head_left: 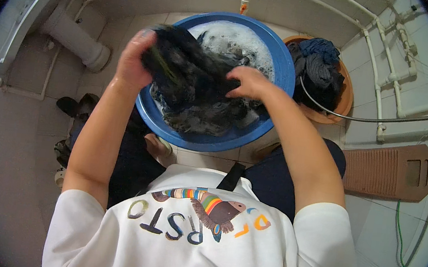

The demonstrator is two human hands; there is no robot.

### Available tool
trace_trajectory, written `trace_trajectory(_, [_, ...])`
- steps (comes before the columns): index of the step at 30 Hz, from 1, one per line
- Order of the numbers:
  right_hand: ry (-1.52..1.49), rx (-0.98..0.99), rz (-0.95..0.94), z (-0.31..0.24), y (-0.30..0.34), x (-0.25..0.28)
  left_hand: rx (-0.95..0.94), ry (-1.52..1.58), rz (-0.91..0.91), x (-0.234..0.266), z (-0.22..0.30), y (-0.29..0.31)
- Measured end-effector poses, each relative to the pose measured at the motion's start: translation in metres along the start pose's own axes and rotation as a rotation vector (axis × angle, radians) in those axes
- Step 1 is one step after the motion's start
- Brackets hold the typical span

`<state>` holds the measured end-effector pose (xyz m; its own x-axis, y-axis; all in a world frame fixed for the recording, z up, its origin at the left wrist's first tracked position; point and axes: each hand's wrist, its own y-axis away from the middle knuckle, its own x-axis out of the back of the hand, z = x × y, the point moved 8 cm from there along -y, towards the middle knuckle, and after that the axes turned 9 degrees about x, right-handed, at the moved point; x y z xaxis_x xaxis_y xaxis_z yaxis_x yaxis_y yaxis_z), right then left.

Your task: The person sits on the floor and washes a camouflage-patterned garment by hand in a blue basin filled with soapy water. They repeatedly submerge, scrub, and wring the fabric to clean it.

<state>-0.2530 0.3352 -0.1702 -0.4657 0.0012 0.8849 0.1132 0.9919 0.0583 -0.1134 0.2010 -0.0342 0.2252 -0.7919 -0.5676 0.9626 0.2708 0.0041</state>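
My left hand (136, 59) is closed on one end of a wet, dark garment (182, 65), lifted at the left side of a round blue basin (199, 144). Pinched fingers of my right hand (250, 83) hold the same garment farther right, over the basin's middle. The cloth is bunched and partly smeared by motion, so its exact kind does not show. Beneath it, more dark wet cloth (199, 121) lies in the basin. White suds (236, 37) cover the water toward the far side.
An orange-brown tub (347, 99) with dark clothes (318, 66) stands right of the basin. A grey hose (381, 121) crosses over it. At the right lies a brown washboard (386, 169). White pipes (377, 84) line the walls, and dark items (81, 106) lie at the left.
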Motion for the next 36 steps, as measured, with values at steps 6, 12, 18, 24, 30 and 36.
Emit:
trace_trajectory(6, [-0.092,-0.211,0.213,0.024,-0.001,-0.011,0.061,0.511,-0.071,0.034,-0.015,0.001])
trace_trajectory(12, [0.132,-0.308,0.060,0.032,-0.008,-0.041,0.278,0.497,-0.077,0.036,-0.068,-0.011])
trace_trajectory(18, [0.323,-0.192,0.139,0.036,-0.026,-0.042,0.296,0.324,0.101,0.043,-0.071,-0.011])
trace_trajectory(24, [-0.337,-0.271,0.445,0.074,-0.039,-0.001,0.397,-0.249,0.558,0.106,-0.094,-0.009])
trace_trajectory(30, [-1.567,-0.581,0.518,0.082,-0.015,0.022,0.690,-0.846,0.240,0.066,-0.104,-0.006])
trace_trajectory(36, [-1.064,-0.588,0.669,0.090,0.009,0.043,0.522,0.261,0.485,0.111,-0.141,-0.020])
